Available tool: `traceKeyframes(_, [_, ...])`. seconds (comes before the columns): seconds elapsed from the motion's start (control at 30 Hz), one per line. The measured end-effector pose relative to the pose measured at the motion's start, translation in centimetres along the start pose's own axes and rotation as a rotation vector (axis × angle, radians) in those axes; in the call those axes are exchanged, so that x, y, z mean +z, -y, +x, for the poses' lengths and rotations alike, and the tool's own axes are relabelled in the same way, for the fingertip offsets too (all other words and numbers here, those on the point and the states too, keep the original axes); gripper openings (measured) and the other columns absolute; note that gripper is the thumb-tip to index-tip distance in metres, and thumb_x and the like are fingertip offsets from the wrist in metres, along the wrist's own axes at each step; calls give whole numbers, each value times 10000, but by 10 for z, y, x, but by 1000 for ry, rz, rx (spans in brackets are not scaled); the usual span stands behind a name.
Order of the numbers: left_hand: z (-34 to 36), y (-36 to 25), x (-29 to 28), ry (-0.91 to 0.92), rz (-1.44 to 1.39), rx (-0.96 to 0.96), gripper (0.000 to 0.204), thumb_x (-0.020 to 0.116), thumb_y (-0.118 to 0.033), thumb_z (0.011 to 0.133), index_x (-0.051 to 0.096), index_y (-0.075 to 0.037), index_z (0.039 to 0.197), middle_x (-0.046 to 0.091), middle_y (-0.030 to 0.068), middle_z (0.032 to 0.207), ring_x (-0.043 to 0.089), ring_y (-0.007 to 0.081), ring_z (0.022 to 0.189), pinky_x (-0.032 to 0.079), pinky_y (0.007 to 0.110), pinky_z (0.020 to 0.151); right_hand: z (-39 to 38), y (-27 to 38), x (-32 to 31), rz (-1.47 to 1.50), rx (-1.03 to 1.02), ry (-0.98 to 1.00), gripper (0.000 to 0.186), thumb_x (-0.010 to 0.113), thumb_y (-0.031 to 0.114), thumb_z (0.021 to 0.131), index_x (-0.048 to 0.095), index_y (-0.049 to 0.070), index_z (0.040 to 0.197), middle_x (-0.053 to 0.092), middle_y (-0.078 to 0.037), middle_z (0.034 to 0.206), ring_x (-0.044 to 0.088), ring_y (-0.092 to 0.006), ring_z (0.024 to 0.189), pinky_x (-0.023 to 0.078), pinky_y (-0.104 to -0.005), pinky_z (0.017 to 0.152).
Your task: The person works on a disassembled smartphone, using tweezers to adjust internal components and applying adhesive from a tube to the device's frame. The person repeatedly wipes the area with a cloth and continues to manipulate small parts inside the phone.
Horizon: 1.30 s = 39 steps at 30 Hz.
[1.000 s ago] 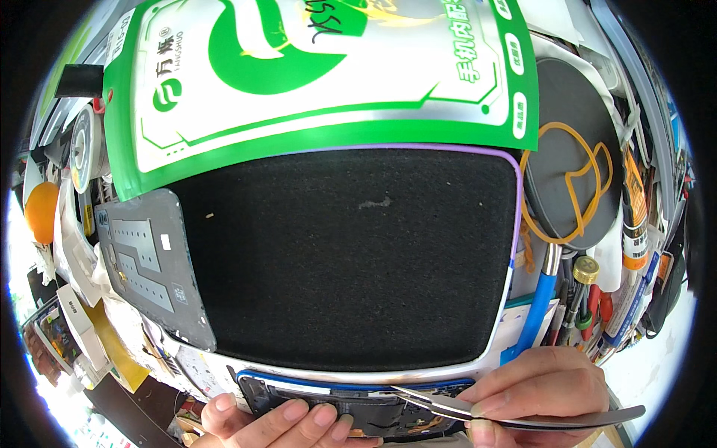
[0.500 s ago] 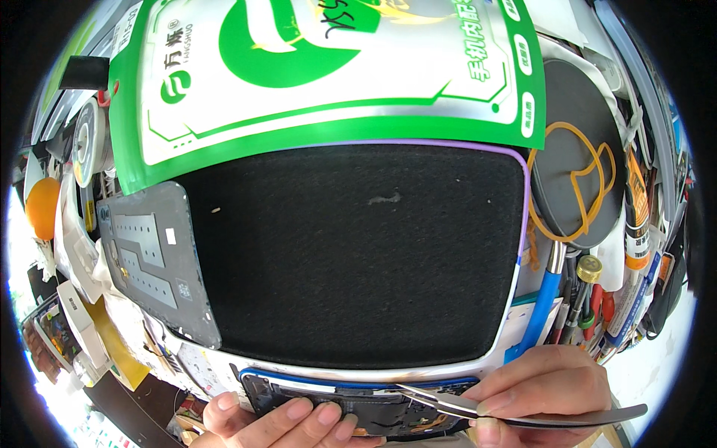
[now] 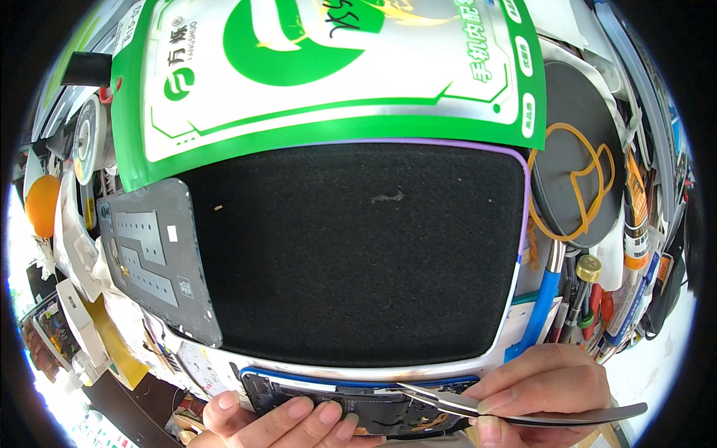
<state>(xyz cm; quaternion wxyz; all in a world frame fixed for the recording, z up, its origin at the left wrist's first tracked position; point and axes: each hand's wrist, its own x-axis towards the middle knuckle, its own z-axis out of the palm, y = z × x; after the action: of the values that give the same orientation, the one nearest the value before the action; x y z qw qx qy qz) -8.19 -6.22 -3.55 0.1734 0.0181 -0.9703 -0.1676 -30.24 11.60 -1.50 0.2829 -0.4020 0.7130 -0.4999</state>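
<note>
An opened phone (image 3: 373,413) with a blue edge and dark bare insides lies at the lower middle, in front of the black mat. My left hand (image 3: 287,424) grips it by its left part, fingers over the near side. Pinched in my right hand (image 3: 549,392) is a pair of tweezers (image 3: 448,402). Their tips reach over the phone's top edge, right of its middle; whether they touch a part is too small to tell. A dark grey phone back cover (image 3: 160,261) rests on the mat's left side.
Behind my hands is the black padded mat (image 3: 358,254) in a pale frame. A green and white packet (image 3: 336,127) covers its far edge. To the right are a dark round pad (image 3: 579,89), an orange rubber band (image 3: 575,237), a blue-handled tool (image 3: 541,310) and several screwdrivers. A solder spool (image 3: 88,142) stands far left.
Hardly anything differs. The whole view has shifted very slightly; both hands, the phone and the tweezers keep their places.
</note>
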Motion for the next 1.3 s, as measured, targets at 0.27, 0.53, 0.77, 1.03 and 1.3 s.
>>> traceKeyframes(0.27, [-1, 3, 4, -44, 0, 19, 473, 839, -520, 817, 781, -162, 1120, 772, 8, 1110, 684, 173, 1097, 329, 567, 1152, 6, -1, 0, 21, -53, 9, 262, 768, 12, 777, 643, -52, 999, 706, -141, 821, 725, -236, 704, 592, -274, 640])
traceKeyframes(0.53, [-1, 4, -1, 4, 2, 34, 454, 833, -511, 828, 780, -162, 1113, 773, 4, 1116, 685, 174, 1102, 328, 566, 1153, 4, -1, -4, -1, -26, 77, 282, 772, 16, 760, 646, -28, 1008, 709, -136, 822, 727, -239, 701, 595, -278, 641])
traceKeyframes(0.77, [-1, 6, 6, -67, -4, 50, 419, 834, -495, 826, 804, -153, 1067, 778, 4, 1107, 687, 175, 1106, 321, 561, 1153, 6, -3, -1, 70, -26, 35, 266, 776, 31, 755, 650, -12, 985, 716, -140, 814, 733, -234, 711, 601, -276, 654])
traceKeyframes(1.03, [-2, 5, 4, -43, -1, 49, 457, 836, -495, 826, 791, -145, 1117, 778, 3, 1106, 685, 174, 1110, 326, 569, 1149, 11, -1, 3, 41, -51, -10, 255, 775, 35, 760, 644, -29, 969, 711, -147, 808, 731, -238, 695, 605, -283, 648])
traceKeyframes(1.3, [-3, 3, 0, -8, 5, 36, 461, 825, -510, 831, 780, -161, 1129, 773, 3, 1115, 686, 179, 1091, 331, 566, 1149, 12, -1, 8, 78, -94, -95, 269, 776, 35, 759, 643, -27, 984, 711, -145, 815, 732, -237, 695, 605, -283, 647])
